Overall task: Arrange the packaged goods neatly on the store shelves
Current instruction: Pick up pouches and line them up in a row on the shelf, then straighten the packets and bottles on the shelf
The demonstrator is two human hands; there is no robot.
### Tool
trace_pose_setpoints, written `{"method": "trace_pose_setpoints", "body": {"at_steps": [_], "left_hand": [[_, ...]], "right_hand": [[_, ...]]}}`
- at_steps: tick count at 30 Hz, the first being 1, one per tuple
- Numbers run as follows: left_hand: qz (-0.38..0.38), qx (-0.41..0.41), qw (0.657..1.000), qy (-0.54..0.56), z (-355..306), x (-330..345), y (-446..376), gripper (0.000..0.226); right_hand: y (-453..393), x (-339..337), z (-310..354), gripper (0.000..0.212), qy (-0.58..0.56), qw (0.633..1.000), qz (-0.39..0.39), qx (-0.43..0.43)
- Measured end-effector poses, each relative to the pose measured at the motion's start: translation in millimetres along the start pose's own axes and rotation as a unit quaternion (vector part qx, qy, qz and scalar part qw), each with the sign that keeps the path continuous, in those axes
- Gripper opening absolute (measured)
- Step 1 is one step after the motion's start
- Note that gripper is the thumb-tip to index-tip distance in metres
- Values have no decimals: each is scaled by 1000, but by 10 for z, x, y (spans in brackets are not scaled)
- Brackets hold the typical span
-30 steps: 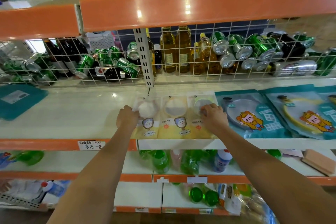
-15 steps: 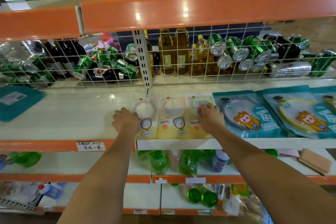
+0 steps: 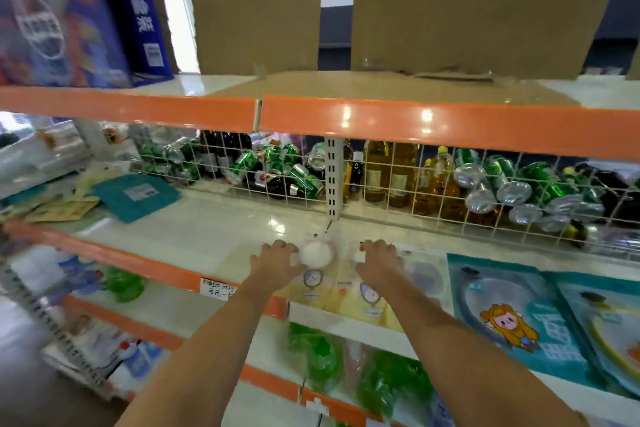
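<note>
Three pale yellow packets with round clear windows lie side by side on the white middle shelf (image 3: 207, 236), at its front edge. My left hand (image 3: 277, 262) grips the left edge of the left packet (image 3: 316, 253), beside its white round puff. My right hand (image 3: 377, 263) sits with curled fingers on the top of the middle packet (image 3: 346, 298) and hides its window. The right packet (image 3: 424, 276) lies uncovered beside that hand. The picture is blurred from motion.
Teal cartoon packages (image 3: 512, 315) lie flat to the right of the packets. A wire fence (image 3: 433, 191) behind them holds back green cans and oil bottles. A teal pack (image 3: 135, 194) and flat packets lie at far left. Cardboard boxes (image 3: 450, 3) and a blue box (image 3: 52, 21) stand on the top shelf.
My view has swung up and to the left. My right hand has moved from the right packet to the middle one. My left hand stays at the left packet's edge.
</note>
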State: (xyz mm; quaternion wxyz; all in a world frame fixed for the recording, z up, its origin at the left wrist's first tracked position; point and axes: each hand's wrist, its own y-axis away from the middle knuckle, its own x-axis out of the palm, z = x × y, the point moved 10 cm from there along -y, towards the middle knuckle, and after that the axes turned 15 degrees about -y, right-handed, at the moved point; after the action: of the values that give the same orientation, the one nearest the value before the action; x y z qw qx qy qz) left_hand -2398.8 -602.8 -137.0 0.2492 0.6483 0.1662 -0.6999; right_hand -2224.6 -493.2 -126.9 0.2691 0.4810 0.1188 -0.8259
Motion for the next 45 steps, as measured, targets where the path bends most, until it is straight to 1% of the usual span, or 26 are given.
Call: {"method": "trace_pose_setpoints", "body": {"at_steps": [4,9,11,13,16,18,20,24,26,29,31,34,37,40,45], "left_hand": [[15,-10,1000,-17,273,42,249,57],[49,-73,996,-17,836,213,583,48],[56,-99,994,3,1081,239,707,48],[53,-121,991,12,1351,231,820,48],[10,-135,991,15,1748,95,968,47],[-18,-164,986,10,2075,-22,1072,49],[-25,-187,982,-1,2403,-84,1156,51],[-46,-224,973,14,3015,-106,1360,45],[-47,-240,969,21,3290,-23,1466,46],[-29,-261,965,19,3663,158,1564,49],[-23,-279,960,25,3871,234,1601,46],[-23,-296,954,31,4142,306,1614,41],[-33,-315,947,53,4439,334,1546,43],[-39,-326,943,58,4720,352,1431,43],[-28,-331,941,71,5123,448,1168,40]], "right_hand": [[3,330,505,42,9,996,23,-86],[154,895,1174,43,21,981,88,-171],[246,1077,1473,43,21,973,110,-203],[329,1205,1814,44,11,963,118,-242],[424,1330,2373,44,-12,951,117,-285],[483,1411,2743,42,-31,947,113,-298],[558,1530,3078,39,-28,944,112,-310],[741,1868,3552,40,-18,937,128,-326],[819,2048,3717,42,-27,936,134,-324],[881,2340,3924,44,-20,937,142,-320],[887,2510,4045,45,-10,937,152,-314],[825,2666,4270,40,-10,937,157,-310],[689,2718,4570,35,-16,937,146,-318],[514,2839,4844,38,-15,936,136,-323],[163,3173,5212,43,6,936,149,-320]]}}
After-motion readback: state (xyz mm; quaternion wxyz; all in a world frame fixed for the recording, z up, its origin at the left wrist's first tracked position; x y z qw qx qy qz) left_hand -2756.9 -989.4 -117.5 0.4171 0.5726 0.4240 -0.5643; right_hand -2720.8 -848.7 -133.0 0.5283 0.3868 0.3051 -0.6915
